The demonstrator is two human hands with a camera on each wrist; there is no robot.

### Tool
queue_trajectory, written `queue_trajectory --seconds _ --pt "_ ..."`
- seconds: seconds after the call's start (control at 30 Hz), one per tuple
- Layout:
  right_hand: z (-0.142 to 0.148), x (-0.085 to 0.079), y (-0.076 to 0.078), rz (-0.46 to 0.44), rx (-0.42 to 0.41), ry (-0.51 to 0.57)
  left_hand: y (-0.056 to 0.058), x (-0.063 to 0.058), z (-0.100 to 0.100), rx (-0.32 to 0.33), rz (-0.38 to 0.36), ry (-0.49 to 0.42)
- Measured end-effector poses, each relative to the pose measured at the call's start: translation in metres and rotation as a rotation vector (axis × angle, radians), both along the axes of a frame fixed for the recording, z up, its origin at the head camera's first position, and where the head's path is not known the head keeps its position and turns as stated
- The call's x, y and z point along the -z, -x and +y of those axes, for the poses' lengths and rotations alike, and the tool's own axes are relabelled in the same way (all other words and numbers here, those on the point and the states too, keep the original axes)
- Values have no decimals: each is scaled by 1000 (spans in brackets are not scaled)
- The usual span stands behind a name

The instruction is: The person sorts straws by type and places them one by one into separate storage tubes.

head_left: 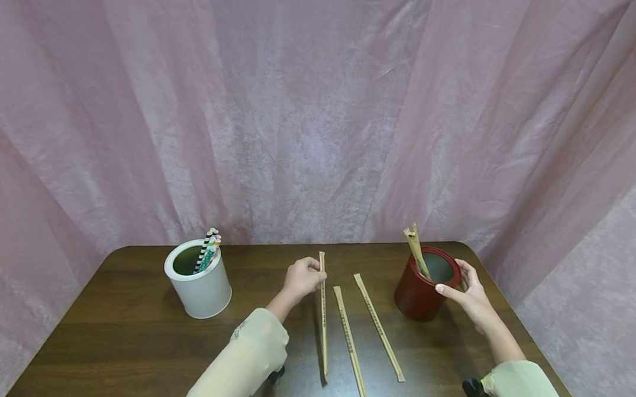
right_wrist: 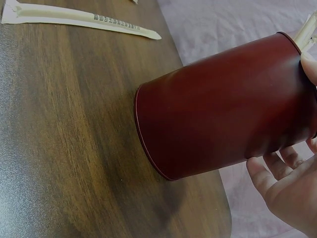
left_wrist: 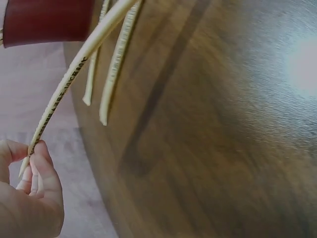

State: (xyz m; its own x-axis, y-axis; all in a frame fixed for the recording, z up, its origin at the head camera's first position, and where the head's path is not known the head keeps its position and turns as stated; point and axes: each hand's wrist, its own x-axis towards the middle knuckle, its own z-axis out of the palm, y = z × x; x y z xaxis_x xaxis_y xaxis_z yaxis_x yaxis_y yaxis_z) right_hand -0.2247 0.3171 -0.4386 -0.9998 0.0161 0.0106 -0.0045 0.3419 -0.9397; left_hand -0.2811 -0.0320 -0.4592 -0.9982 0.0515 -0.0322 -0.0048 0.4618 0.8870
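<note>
My left hand [head_left: 303, 278] pinches a paper-wrapped straw [head_left: 324, 322] between thumb and fingers near its far end. That end is raised off the table, and a shadow lies below the straw in the left wrist view. Two more wrapped straws [head_left: 351, 345] [head_left: 379, 327] lie side by side on the wood to the right. My right hand [head_left: 474, 298] holds a dark red cylindrical container [right_wrist: 218, 109], thumb at the rim and fingers round the far side. Some wrapped straws [head_left: 416, 250] stand in it, leaning left. Whether its base is fully on the table I cannot tell.
On the left of the brown wooden table [head_left: 116, 343] stands a white cylindrical container [head_left: 207, 295]. Several striped and patterned sticks [head_left: 207, 250] lean inside it, their kind too small to tell. A pink curtain [head_left: 304, 116] hangs behind the table's far edge.
</note>
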Motion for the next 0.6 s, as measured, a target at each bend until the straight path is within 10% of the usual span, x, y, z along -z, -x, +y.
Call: queue_trajectory --seconds 0.6 --pt "0 0 0 7 -7 7 2 -61 16 81 -45 -258"
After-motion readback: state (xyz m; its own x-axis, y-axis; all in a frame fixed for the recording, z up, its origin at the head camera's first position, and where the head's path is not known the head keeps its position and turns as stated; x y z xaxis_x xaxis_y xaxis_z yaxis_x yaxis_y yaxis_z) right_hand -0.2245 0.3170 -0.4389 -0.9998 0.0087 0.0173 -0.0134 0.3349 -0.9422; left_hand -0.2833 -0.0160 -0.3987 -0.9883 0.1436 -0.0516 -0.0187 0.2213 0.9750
